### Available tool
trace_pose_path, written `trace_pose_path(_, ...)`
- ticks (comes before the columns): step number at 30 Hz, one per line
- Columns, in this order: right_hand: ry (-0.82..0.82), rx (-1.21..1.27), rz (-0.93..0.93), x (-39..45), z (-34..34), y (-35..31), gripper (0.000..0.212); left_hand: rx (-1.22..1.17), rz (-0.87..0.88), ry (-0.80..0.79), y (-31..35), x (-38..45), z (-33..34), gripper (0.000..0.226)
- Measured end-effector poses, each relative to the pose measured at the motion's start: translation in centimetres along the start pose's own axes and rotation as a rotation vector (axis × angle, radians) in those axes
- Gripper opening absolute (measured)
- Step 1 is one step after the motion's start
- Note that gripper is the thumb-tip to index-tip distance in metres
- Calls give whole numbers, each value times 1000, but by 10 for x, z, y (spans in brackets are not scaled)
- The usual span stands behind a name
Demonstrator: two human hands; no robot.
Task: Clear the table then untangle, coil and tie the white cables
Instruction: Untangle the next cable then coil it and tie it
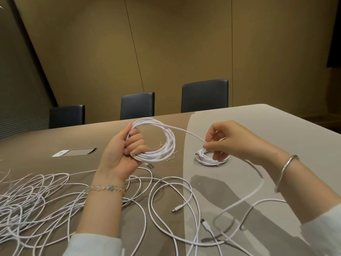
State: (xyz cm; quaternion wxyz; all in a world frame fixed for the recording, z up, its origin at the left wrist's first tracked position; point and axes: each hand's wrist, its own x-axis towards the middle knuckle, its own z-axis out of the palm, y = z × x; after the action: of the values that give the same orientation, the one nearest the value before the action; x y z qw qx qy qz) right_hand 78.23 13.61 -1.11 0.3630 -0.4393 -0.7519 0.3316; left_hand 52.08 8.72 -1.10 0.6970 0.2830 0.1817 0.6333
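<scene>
My left hand (123,150) grips a coil of white cable (166,145) held upright above the table, fingers curled through its loops. From the coil's top a free strand (186,133) runs right to my right hand (234,141), which pinches it between thumb and fingertips. The strand then curves down in a blurred arc to the table. A finished small white coil (208,159) lies flat on the table behind my right hand. A tangle of loose white cables (33,206) covers the table at the lower left, with plug ends (177,208) in the middle.
The tan and grey table (276,126) has a flush power socket hatch (75,152) at the left. Three dark chairs (204,96) stand along its far edge before a panelled wall. Loose cable loops (184,228) lie between my forearms.
</scene>
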Motion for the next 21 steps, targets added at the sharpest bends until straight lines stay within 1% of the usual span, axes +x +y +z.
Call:
trace_pose_path(2, -13, -54, 14, 0, 4, 2, 10, -126, 115, 73, 3, 1, -4, 43)
trace_pose_path(4, -7, -147, 22, 0, 9, 2, 9, -173, 225, 149, 7, 3, -7, 45)
trace_pose_path(7, -38, -215, 40, -2, 19, -1, 8, -165, 366, 258, 11, 5, -7, 46)
trace_pose_path(10, -104, -255, 52, -5, 29, -6, 10, -78, 459, 314, 11, 5, -3, 46)
trace_pose_path(12, -118, -274, 35, -8, 37, -9, 10, 30, 484, 324, 9, 4, 1, 46)
trace_pose_path(15, -131, -249, -40, -12, 46, -19, 9, 308, 500, 280, -1, 4, 7, 42)
trace_pose_path(18, -166, -47, -77, -16, 43, -31, 9, 639, 498, 215, -15, 6, 16, 41)
trace_pose_path(21, -241, 123, -64, -20, 32, -39, 16, 884, 462, 126, -29, 8, 26, 52)
